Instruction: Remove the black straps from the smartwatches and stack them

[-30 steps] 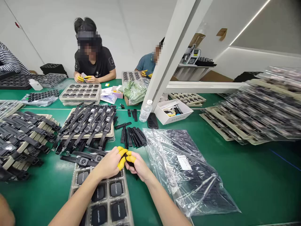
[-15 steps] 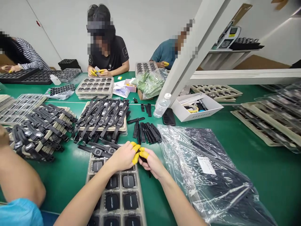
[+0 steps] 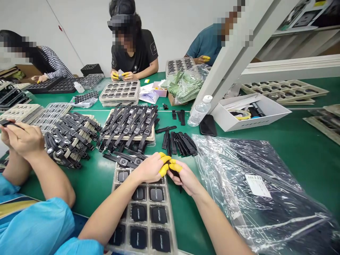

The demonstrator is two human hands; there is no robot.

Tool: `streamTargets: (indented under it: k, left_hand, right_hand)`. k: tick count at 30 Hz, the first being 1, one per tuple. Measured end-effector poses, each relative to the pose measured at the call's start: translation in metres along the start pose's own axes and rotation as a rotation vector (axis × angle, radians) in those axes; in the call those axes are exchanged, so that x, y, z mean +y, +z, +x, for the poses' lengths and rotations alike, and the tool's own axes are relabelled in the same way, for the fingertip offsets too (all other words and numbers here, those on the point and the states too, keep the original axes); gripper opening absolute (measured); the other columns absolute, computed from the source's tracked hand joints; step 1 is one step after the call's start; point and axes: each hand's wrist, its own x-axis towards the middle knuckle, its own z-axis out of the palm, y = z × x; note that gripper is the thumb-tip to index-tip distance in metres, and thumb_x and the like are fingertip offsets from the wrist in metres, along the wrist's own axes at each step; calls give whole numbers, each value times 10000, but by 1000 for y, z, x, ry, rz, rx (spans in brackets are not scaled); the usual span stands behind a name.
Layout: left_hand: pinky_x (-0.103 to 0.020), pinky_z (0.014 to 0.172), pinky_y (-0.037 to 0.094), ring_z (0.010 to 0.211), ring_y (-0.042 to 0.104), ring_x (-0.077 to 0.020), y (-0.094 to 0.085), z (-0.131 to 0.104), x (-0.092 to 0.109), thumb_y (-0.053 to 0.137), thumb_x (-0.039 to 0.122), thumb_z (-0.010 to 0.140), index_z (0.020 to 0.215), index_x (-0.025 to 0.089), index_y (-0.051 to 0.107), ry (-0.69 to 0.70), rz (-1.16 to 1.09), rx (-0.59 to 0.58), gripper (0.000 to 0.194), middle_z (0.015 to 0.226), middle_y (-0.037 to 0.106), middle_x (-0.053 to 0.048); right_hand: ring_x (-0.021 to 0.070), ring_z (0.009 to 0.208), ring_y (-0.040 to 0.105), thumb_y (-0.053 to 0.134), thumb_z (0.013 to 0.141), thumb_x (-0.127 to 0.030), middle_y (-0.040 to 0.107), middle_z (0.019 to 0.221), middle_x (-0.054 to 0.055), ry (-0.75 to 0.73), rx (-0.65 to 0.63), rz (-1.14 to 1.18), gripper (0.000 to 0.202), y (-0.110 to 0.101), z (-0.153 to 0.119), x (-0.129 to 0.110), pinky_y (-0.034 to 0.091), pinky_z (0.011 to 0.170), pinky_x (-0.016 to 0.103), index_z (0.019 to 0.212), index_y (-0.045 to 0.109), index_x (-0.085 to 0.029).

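Observation:
My left hand (image 3: 151, 169) and my right hand (image 3: 185, 179), both with yellow finger cots, meet fingertip to fingertip above the near end of a tray. Pinched between them is a black watch strap (image 3: 174, 173), mostly covered by my fingers; whether a watch case is joined to it cannot be seen. Under my left forearm lies the clear-edged tray (image 3: 148, 224) of dark square watch cases (image 3: 159, 214). Just beyond my hands are loose black straps (image 3: 182, 143) in a row and a few strapped watches (image 3: 122, 162).
Strapped watches (image 3: 127, 124) cover a tray ahead, with another stack (image 3: 71, 136) left. At right lie a plastic bag (image 3: 239, 177), a bottle (image 3: 199, 111), a phone (image 3: 208, 125) and a white box (image 3: 255, 120). A co-worker's hands (image 3: 25, 140) are close on my left.
The view has swung left, so everything sits farther right. My hands keep their pinch on the strap, nearly unchanged. The left co-worker's hands, holding something dark, have come into view.

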Motion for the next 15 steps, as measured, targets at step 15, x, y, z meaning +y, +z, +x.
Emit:
streamTargets:
  k: [15]
  left_hand:
    - [-357,886,600,982,716,-215,10,-1,-5,615,275,976,1264,207,564,-132,-250,230,301,1096,721,-70]
  right_hand:
    - [100,448,407,679,839,-678,542,567,-29,-140,-20,90,485,2,-3,-4,323,410,234,811,553,-211]
